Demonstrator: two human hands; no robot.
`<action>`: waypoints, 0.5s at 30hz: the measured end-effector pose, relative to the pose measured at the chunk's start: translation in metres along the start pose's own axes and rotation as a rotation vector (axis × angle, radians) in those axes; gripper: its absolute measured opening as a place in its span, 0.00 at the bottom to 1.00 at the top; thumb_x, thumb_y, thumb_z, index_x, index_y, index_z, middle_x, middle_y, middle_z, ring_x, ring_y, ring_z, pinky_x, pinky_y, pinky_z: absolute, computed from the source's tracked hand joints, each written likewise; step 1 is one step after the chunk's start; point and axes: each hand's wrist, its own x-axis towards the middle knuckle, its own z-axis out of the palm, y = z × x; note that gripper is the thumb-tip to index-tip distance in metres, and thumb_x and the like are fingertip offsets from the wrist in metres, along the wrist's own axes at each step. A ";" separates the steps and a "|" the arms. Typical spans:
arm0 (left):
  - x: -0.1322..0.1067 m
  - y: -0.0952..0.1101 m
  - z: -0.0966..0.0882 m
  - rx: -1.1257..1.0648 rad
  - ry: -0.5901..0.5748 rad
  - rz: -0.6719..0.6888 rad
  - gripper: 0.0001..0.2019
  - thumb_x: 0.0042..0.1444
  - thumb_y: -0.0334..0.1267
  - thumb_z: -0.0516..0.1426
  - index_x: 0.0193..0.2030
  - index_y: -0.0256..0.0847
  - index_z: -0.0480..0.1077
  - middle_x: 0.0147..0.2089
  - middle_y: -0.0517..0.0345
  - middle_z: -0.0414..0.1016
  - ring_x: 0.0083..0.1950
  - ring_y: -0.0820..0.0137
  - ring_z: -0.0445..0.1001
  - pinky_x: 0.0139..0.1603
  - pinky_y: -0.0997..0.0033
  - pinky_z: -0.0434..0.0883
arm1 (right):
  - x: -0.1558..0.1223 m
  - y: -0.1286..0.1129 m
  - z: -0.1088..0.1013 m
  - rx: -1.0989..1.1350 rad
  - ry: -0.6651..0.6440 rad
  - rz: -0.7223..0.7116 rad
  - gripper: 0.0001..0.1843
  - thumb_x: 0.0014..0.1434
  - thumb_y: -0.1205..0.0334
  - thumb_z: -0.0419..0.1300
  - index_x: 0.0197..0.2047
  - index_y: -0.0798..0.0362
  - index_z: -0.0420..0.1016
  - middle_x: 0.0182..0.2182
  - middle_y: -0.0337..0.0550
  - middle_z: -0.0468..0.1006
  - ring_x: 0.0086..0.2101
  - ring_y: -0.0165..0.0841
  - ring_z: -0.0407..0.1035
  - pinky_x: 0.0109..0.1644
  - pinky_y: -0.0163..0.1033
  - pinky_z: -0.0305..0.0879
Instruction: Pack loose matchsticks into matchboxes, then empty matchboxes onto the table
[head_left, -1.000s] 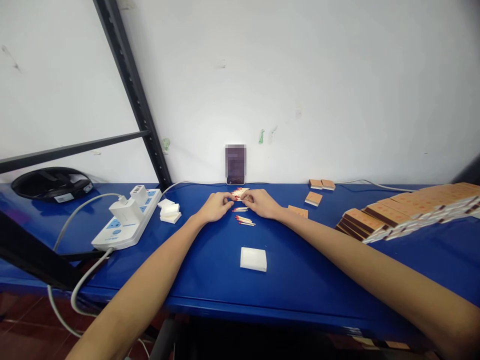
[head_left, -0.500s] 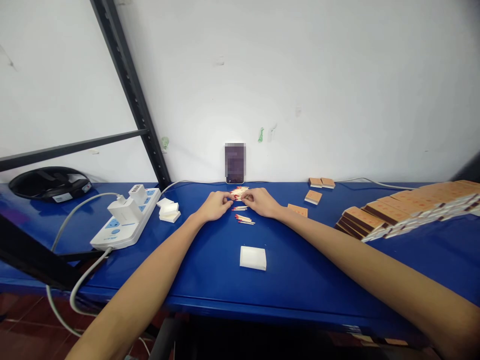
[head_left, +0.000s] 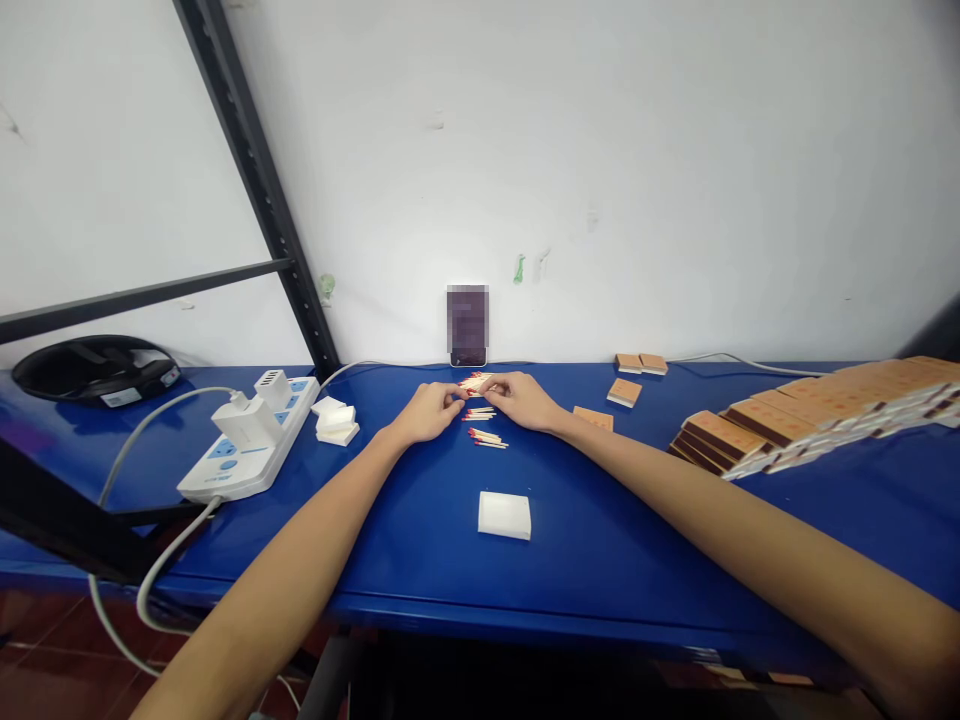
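My left hand (head_left: 429, 410) and my right hand (head_left: 523, 400) meet at the far middle of the blue table (head_left: 585, 560), fingers curled around a bundle of red-tipped matches (head_left: 475, 383) held between them. More loose matches (head_left: 486, 437) lie on the table just below the hands. A white inner matchbox tray (head_left: 504, 515) sits nearer to me, apart from both hands.
Rows of brown matchboxes (head_left: 810, 415) are stacked at the right. Loose brown sleeves (head_left: 625, 391) lie behind the right hand. White trays (head_left: 334, 420), a power strip (head_left: 251, 437) with cables and a black device (head_left: 94, 368) are at the left. A phone (head_left: 468, 326) leans on the wall.
Both hands stay together on the match bundle with only slight finger shifts. The view has drifted a little.
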 end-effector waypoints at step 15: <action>0.000 0.003 -0.001 0.022 0.007 -0.018 0.16 0.58 0.37 0.50 0.48 0.37 0.74 0.23 0.61 0.72 0.27 0.70 0.69 0.33 0.73 0.63 | 0.001 -0.002 0.003 -0.218 0.032 -0.035 0.15 0.57 0.68 0.54 0.40 0.54 0.82 0.21 0.37 0.71 0.24 0.27 0.60 0.32 0.33 0.52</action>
